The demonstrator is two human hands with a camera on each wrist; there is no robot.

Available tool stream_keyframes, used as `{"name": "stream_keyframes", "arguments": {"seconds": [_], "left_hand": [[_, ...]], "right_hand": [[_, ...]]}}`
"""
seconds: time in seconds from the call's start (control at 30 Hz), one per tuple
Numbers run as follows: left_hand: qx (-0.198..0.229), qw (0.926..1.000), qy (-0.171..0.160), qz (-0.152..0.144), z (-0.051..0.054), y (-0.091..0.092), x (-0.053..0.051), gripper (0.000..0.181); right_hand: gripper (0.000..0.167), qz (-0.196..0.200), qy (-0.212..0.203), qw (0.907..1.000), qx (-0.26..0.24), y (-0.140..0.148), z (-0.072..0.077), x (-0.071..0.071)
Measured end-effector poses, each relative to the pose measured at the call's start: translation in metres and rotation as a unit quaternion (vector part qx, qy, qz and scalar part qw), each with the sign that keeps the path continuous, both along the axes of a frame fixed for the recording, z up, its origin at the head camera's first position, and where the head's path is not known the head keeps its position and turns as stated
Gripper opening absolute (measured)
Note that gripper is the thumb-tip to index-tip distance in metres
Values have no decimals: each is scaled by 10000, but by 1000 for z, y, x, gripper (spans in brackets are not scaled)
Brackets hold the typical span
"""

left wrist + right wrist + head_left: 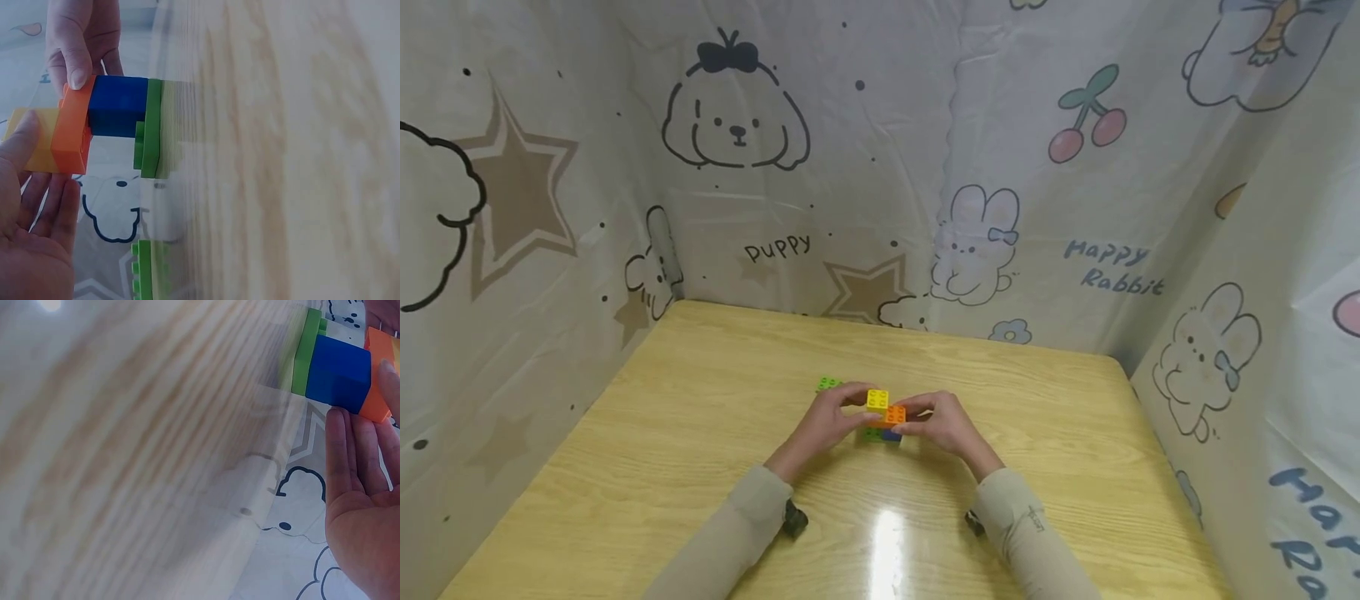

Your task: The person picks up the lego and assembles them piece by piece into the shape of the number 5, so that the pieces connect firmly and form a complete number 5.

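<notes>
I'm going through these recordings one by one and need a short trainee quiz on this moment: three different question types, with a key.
1. True or false: the blue block sits between the green base plate and the orange block.
2. Which block is topmost?
A) orange
B) yellow
C) blue
3. Fill in the blank: the separate green piece lies nearer the person's ____ hand.

Key
1. True.
2. B, the yellow block.
3. Left: the head view shows it just beyond the left hand.
</notes>
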State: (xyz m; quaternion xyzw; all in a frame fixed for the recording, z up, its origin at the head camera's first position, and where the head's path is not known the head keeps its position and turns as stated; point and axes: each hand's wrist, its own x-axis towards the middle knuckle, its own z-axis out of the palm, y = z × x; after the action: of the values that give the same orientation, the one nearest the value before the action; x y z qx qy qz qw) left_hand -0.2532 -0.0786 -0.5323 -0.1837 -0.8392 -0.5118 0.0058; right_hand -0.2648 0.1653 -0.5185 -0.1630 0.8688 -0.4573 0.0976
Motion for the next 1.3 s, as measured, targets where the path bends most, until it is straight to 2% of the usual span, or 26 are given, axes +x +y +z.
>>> {"name": "stream_keyframes", "arguments": {"seconds": [0.2,0.53,1.3], "left_hand": [[243,9997,-50,-50,-2,-1,2,42],[286,9995,-134,-98,0,-2,3,46],[153,9992,-320,-162,3,-3,-1,48]], "right_hand": [[31,19,-25,10000,-28,-1,-1,1],[33,51,-40,9999,-95,-2,-2,0],[32,47,-28,9996,-286,0,-4,0]]}}
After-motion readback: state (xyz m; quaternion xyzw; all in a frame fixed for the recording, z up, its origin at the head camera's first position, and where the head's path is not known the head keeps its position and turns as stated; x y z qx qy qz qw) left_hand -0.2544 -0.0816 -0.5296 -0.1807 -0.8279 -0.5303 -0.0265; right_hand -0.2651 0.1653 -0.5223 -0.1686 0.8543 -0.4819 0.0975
